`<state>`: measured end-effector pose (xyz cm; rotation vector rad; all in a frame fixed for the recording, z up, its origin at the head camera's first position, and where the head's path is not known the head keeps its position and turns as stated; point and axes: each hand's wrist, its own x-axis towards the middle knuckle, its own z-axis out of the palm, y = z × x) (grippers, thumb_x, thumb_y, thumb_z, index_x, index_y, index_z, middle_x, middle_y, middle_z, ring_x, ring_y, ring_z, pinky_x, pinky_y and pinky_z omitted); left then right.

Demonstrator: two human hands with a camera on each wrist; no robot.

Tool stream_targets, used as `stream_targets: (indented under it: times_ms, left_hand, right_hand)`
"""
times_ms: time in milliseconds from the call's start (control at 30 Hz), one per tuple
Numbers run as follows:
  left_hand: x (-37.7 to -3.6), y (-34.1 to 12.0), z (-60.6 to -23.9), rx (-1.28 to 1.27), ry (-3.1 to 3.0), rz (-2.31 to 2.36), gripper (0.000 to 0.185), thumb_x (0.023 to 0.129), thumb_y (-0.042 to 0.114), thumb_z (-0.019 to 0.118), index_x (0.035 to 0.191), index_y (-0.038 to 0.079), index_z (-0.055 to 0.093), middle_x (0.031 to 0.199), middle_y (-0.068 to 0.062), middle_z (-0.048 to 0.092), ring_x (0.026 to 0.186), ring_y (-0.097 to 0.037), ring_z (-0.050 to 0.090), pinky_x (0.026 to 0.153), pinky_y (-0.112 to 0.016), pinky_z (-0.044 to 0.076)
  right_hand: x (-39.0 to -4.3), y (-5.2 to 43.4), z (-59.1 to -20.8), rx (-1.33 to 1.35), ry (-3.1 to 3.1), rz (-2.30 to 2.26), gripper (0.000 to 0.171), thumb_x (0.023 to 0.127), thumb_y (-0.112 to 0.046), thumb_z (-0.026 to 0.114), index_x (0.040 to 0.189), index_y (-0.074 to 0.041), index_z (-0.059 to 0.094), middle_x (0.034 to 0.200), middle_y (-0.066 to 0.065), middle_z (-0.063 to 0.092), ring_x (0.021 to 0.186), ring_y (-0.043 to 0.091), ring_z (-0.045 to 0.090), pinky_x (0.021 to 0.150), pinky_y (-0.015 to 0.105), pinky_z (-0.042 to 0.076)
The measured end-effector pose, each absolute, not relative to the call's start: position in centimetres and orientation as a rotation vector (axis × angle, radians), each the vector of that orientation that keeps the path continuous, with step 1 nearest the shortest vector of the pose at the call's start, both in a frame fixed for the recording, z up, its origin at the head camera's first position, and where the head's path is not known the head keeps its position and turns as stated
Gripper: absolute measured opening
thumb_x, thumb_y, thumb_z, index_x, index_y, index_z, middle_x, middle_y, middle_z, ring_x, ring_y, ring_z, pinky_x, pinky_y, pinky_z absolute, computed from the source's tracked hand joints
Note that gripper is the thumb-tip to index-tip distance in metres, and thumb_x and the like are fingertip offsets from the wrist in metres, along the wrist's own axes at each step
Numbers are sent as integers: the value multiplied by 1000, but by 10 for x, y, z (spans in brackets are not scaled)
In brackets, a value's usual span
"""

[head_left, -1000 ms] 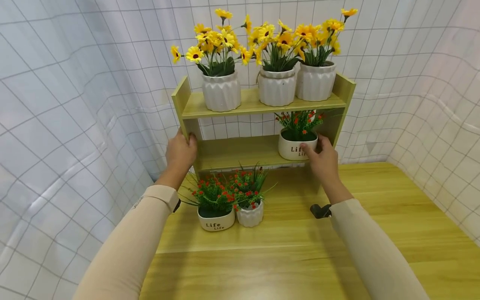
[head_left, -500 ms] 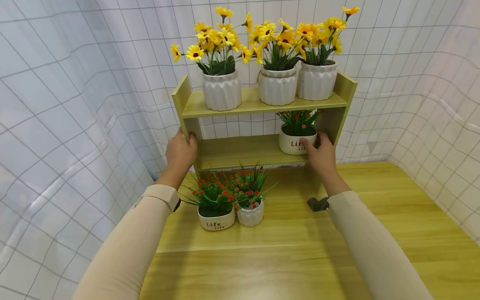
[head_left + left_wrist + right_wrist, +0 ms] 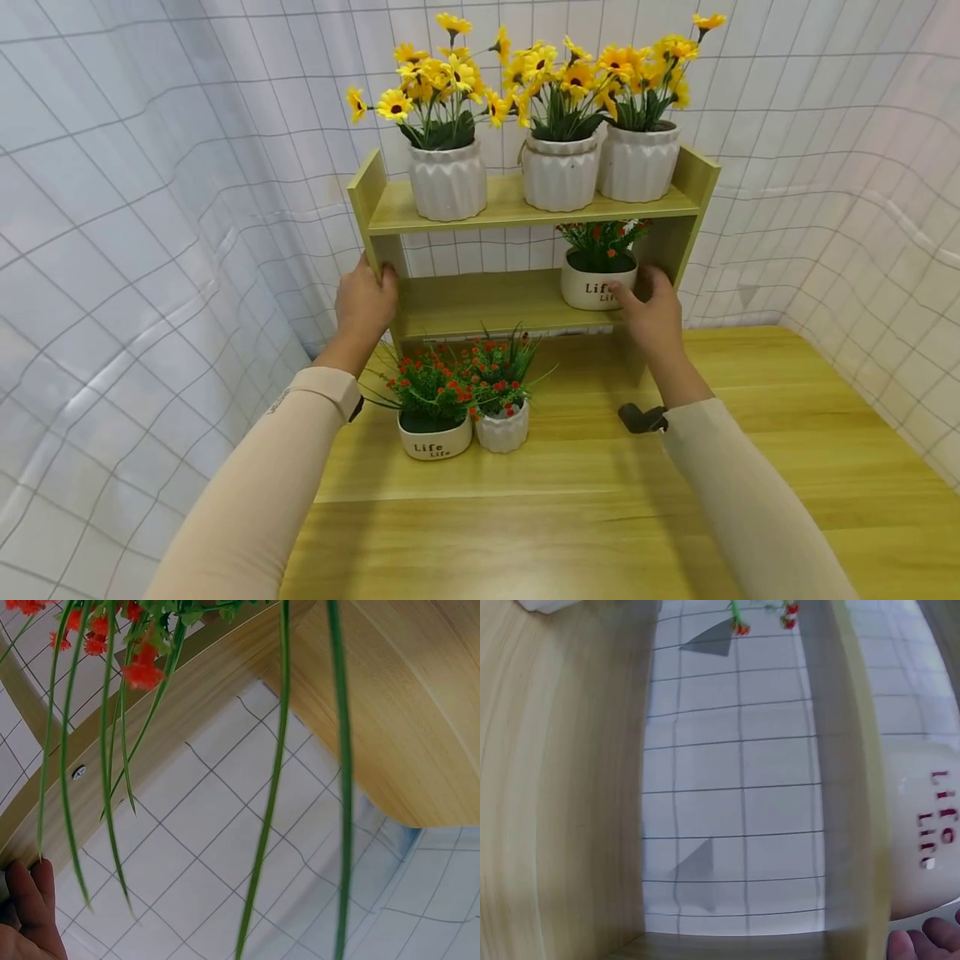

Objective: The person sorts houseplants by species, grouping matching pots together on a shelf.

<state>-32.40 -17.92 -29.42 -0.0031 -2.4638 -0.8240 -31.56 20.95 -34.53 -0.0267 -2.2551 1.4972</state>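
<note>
Left hand closed round the left side of the shelf, likely to steady it. Right hand partly closed on the upper Life pot, thumb on front, fingers bent by its right side, presumably to control placement. Pot's upright, middle board, right end.

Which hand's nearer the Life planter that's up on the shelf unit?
Right. The right hand is on the planter, thumb across its front; the left hand grips the left side panel, across the shelf from it.
</note>
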Motion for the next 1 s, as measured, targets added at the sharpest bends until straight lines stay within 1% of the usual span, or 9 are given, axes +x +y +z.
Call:
stream_targets:
  times_ms: [100, 233, 400, 467, 533, 600, 700, 867, 1000]
  left_hand:
    - [-324, -178, -294, -5, -2462, -824, 39, 104, 27, 42, 126, -1, 56, 103, -31, 67, 90, -49, 67, 69, -58, 52]
    - [-325, -178, -293, 1, -2458, -822, 40, 104, 27, 42, 130, 0, 55, 103, -32, 67, 89, -49, 67, 69, -58, 52]
    - [-325, -177, -293, 0, -2459, -820, 42, 104, 28, 41, 131, -1, 55, 103, -32, 67, 91, -49, 66, 70, -59, 52]
    - [-325, -178, -293, 0, -2457, -817, 41, 104, 28, 41, 130, -1, 55, 104, -32, 66, 92, -49, 66, 71, -59, 51]
    - [-325, -178, -293, 2, -2454, -817, 41, 104, 28, 41, 129, -1, 55, 105, -32, 66, 93, -49, 66, 72, -60, 51]
    - [-326, -179, -294, 5, -2450, -814, 41, 104, 28, 41, 128, -1, 56, 105, -32, 66, 93, -50, 65, 72, -60, 51]
    - [-326, -179, -295, 7, -2448, -818, 40, 104, 29, 41, 128, 0, 56, 106, -31, 66, 94, -50, 65, 72, -60, 51]
    - [-326, -179, -296, 10, -2451, -818, 41, 104, 29, 41, 128, 0, 56, 106, -32, 66, 94, -50, 65, 73, -60, 50]
    - [-325, -179, -296, -1, -2444, -821, 40, 103, 28, 42, 127, -1, 56, 105, -32, 66, 93, -50, 65, 72, -60, 50]
  right_hand:
    - [-303, 208, -344, -50, -2213, 1496, 73, 96, -42, 64, 151, -3, 36, 153, 14, 39, 141, 29, 36, 112, 43, 32]
    - [-286, 205, -349, -46, -2150, 1547, 67, 96, -35, 66, 148, -2, 40, 152, 14, 41, 140, 25, 38, 109, 41, 37]
    - [-266, 201, -362, -19, -2121, 1626, 64, 95, -33, 68, 146, -3, 43, 148, 15, 45, 134, 26, 45, 105, 44, 41]
    - [-259, 199, -368, 13, -2134, 1639, 64, 95, -31, 68, 146, -2, 42, 148, 16, 46, 134, 28, 45, 104, 46, 41]
    - [-255, 195, -375, 54, -2151, 1646, 65, 95, -30, 69, 146, 0, 42, 148, 16, 45, 137, 28, 42, 105, 45, 41]
    - [-250, 192, -380, 73, -2177, 1647, 66, 95, -30, 69, 147, 0, 41, 149, 15, 43, 139, 28, 39, 105, 45, 41]
    - [-244, 187, -387, 73, -2201, 1652, 67, 95, -32, 68, 147, 0, 41, 150, 15, 43, 139, 28, 38, 105, 45, 41]
    - [-233, 180, -399, 35, -2238, 1668, 69, 95, -37, 68, 147, -3, 41, 150, 17, 42, 134, 34, 43, 104, 48, 41]
    - [-227, 175, -410, 18, -2262, 1698, 70, 94, -39, 68, 148, -5, 40, 151, 15, 41, 129, 37, 48, 100, 50, 43]
